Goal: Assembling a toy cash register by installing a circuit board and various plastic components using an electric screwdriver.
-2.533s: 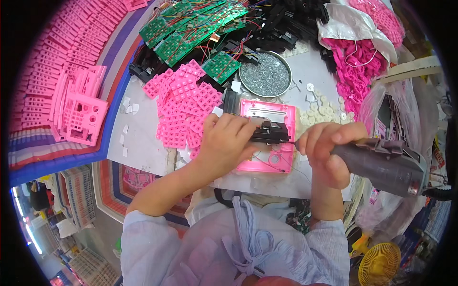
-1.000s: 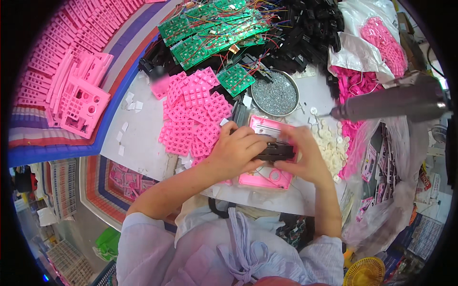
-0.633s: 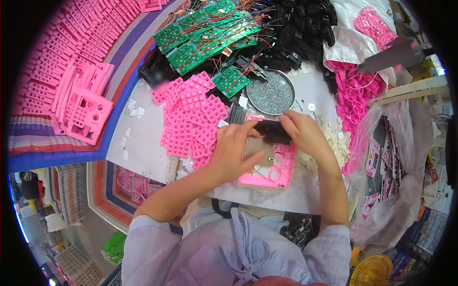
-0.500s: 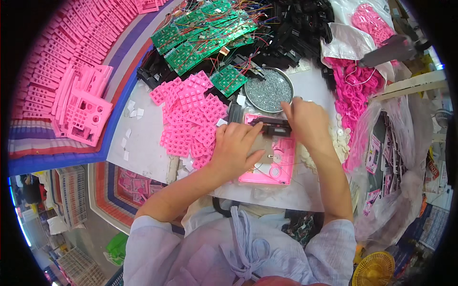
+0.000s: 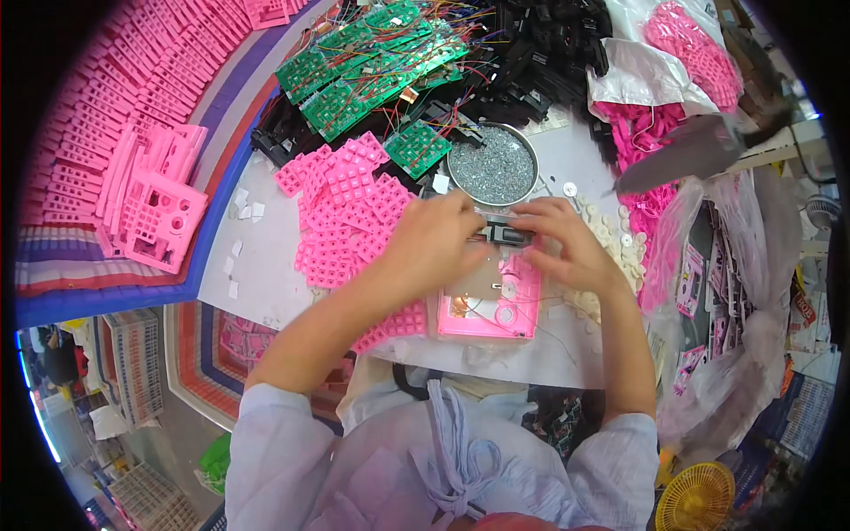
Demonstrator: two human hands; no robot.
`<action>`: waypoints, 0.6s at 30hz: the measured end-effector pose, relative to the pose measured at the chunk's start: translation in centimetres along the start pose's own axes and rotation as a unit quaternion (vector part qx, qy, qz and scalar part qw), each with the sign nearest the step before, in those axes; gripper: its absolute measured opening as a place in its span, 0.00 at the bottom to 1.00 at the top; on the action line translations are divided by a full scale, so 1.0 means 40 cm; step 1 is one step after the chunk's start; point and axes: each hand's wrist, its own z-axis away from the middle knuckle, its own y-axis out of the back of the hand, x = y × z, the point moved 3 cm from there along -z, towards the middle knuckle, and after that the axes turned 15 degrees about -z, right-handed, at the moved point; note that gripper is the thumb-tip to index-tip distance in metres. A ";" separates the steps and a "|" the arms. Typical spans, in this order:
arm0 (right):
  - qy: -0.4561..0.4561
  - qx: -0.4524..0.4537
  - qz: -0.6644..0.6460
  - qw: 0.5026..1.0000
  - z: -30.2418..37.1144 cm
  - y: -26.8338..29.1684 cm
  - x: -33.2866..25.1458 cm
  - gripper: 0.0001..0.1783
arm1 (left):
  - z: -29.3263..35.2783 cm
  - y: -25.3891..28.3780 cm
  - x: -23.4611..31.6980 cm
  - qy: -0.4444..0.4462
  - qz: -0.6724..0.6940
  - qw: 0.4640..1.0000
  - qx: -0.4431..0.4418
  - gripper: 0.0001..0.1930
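A pink plastic case [image 5: 496, 305] lies open side up on the white table in front of me. Across its far edge sits a small black part [image 5: 506, 234]. My left hand [image 5: 434, 243] rests on the case's left side with its fingertips on the black part's left end. My right hand [image 5: 567, 243] pinches the part's right end. A grey electric screwdriver [image 5: 686, 150] hangs free in the air at the right, with no hand on it.
Pink keypad mats [image 5: 345, 208] lie left of the case. A round metal dish of screws [image 5: 492, 165] stands behind it, with green circuit boards [image 5: 372, 62] and black parts [image 5: 549, 53] beyond. White round buttons [image 5: 611, 243] are scattered at the right. Pink cases [image 5: 150, 208] are stacked far left.
My right hand has let go of the electric screwdriver, which swung up and away to the right. Both hands now hold the black part at the case's far edge.
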 end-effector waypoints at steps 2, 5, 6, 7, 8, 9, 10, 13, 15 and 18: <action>0.029 0.033 -0.092 0.995 0.017 0.029 0.070 0.21 | -0.097 -0.010 -0.039 0.007 -0.042 0.998 0.041 0.12; -0.202 0.123 -0.190 0.953 0.039 0.056 0.075 0.19 | -0.220 -0.092 -0.079 0.049 -0.155 0.986 -0.041 0.10; -0.254 0.147 -0.210 0.933 0.046 0.063 0.075 0.19 | -0.241 -0.122 -0.086 0.064 -0.201 0.973 -0.093 0.10; -0.211 0.130 -0.210 0.946 0.036 0.065 0.050 0.20 | -0.242 -0.130 -0.089 0.040 -0.217 0.971 -0.090 0.10; -0.227 0.159 -0.234 0.932 0.042 0.085 0.017 0.19 | -0.242 -0.138 -0.093 0.017 -0.232 0.969 -0.087 0.11; -0.247 0.192 -0.254 0.915 0.053 0.119 -0.038 0.18 | -0.247 -0.144 -0.091 -0.012 -0.244 0.966 -0.084 0.11; -0.265 0.224 -0.274 0.897 0.068 0.141 -0.070 0.17 | -0.246 -0.132 -0.088 -0.013 -0.231 0.972 -0.050 0.11; -0.065 0.417 -0.303 0.854 0.089 0.218 -0.117 0.22 | -0.241 -0.113 -0.077 -0.027 -0.214 0.976 0.022 0.13; -0.004 0.404 -0.465 0.788 -0.036 0.201 -0.172 0.27 | -0.240 -0.109 -0.092 -0.042 -0.245 0.968 0.028 0.15; 0.089 0.201 -0.458 0.862 -0.088 0.181 -0.162 0.33 | -0.256 -0.095 -0.077 -0.041 -0.263 0.962 -0.059 0.16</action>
